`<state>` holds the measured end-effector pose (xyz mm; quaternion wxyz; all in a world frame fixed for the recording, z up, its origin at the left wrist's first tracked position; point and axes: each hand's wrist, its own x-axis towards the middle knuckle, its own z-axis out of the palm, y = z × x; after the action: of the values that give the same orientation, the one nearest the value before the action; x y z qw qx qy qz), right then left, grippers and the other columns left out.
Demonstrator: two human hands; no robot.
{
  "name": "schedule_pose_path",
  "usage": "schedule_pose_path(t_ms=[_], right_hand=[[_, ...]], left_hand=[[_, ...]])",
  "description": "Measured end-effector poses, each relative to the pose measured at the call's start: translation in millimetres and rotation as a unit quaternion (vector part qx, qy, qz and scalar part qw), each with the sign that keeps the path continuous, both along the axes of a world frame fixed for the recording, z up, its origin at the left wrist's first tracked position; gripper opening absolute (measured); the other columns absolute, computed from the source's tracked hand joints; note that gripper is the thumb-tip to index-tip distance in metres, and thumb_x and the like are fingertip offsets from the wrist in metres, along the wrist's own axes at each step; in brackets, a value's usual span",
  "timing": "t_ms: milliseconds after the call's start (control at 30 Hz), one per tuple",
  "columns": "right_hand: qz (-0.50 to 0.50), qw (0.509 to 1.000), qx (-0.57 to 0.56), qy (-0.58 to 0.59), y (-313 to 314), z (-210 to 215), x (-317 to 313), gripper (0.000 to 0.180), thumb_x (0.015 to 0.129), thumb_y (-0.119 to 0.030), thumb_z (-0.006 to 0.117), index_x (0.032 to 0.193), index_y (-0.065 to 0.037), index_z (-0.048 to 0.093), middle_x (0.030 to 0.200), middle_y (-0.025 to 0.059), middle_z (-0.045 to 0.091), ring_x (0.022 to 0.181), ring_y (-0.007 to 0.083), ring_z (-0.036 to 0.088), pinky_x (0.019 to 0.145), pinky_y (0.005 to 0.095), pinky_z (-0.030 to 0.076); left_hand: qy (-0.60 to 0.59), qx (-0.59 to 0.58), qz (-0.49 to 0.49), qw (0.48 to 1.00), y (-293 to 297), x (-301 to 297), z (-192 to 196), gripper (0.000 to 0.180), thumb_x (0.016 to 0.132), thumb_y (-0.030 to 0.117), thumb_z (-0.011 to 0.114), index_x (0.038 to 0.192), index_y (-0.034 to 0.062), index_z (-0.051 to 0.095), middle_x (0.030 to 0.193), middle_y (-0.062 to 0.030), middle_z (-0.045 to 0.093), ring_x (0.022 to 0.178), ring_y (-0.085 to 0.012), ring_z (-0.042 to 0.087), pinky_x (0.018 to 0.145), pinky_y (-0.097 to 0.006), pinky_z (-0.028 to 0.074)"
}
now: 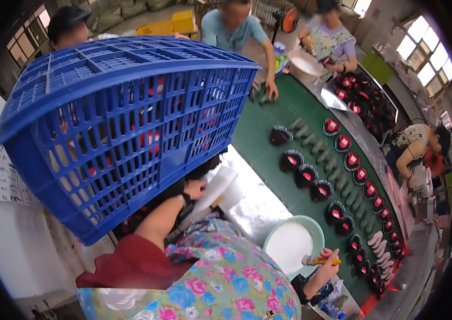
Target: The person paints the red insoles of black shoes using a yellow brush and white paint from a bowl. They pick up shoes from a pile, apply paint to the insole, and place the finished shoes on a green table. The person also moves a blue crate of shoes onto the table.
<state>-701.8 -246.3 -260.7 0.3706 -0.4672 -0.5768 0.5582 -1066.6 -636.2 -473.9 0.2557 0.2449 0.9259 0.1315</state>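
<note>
Blue slatted crate point(124, 128) fills 9–12 o'clock, tipped on its side, open mouth away from cam; dark shoe parts w/ red patches seen only through slats.

L hand point(194, 189) at crate's lower edge, ctr frame; fingers partly hidden behind crate, so grip can't be judged.

R hand point(328, 260) at 4 o'clock, closed on a small brush point(319, 261). Brush sits just beside basin of white glue point(292, 244).

Green conveyor belt point(268, 144) at 2–4 o'clock carries rows of black-red shoe uppers point(307, 176); far end blurred.
</note>
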Motion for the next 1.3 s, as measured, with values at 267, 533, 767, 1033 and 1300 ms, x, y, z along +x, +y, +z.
schedule_pose_path(t_ms=[267, 533, 767, 1033, 1300], right_hand=[[0.047, 0.999, 0.020, 0.000, 9, -1, -14, 0.040, 0.105, -0.028, 0.051, 0.076, -0.001, 0.056, 0.082, 0.0086, 0.063, 0.066, 0.0101, 0.054, 0.062, 0.0246, 0.045], [0.060, 0.998, 0.016, -0.014, 0, 2, -33, 0.038, 0.104, -0.027, 0.053, 0.080, 0.001, 0.058, 0.078, 0.0071, 0.063, 0.067, 0.0101, 0.055, 0.062, 0.0248, 0.046], [0.032, 0.999, 0.020, 0.003, -13, 13, -11, 0.037, 0.104, -0.027, 0.053, 0.081, 0.001, 0.060, 0.078, 0.0068, 0.064, 0.067, 0.0102, 0.056, 0.063, 0.0248, 0.045], [-0.100, 0.995, 0.002, -0.032, -31, 6, 36, 0.040, 0.104, -0.029, 0.053, 0.078, 0.001, 0.059, 0.084, 0.0089, 0.067, 0.065, 0.0098, 0.055, 0.064, 0.0248, 0.045], [-0.100, 0.989, 0.000, -0.106, -38, 7, 18, 0.037, 0.105, -0.028, 0.053, 0.081, -0.002, 0.060, 0.081, 0.0056, 0.066, 0.062, 0.0061, 0.051, 0.058, 0.0218, 0.041]], left_hand=[[0.109, -0.054, -0.093, 0.988, 31, 37, 99, 0.013, 0.086, 0.019, 0.060, 0.093, 0.0131, 0.068, 0.086, -0.0078, 0.069, 0.082, -0.0279, 0.069, 0.072, -0.040, 0.056], [0.354, 0.188, -0.155, 0.903, 133, -5, 171, 0.047, 0.084, 0.022, 0.065, 0.130, 0.0113, 0.058, 0.119, -0.0146, 0.057, 0.114, -0.0313, 0.050, 0.098, -0.044, 0.044], [0.300, -0.051, -0.169, 0.938, 108, -56, 80, 0.028, 0.076, 0.028, 0.065, 0.100, 0.0177, 0.076, 0.145, -0.0116, 0.047, 0.134, -0.0375, 0.038, 0.096, -0.058, 0.037], [0.215, -0.237, -0.300, 0.899, 88, -107, 59, 0.032, 0.075, 0.028, 0.064, 0.102, 0.0190, 0.077, 0.143, -0.0161, 0.046, 0.136, -0.0475, 0.036, 0.100, -0.052, 0.043], [0.193, -0.047, -0.289, 0.936, 207, -129, 92, 0.033, 0.078, 0.032, 0.073, 0.107, 0.0187, 0.074, 0.099, -0.0091, 0.071, 0.101, -0.0279, 0.065, 0.085, -0.042, 0.052]])
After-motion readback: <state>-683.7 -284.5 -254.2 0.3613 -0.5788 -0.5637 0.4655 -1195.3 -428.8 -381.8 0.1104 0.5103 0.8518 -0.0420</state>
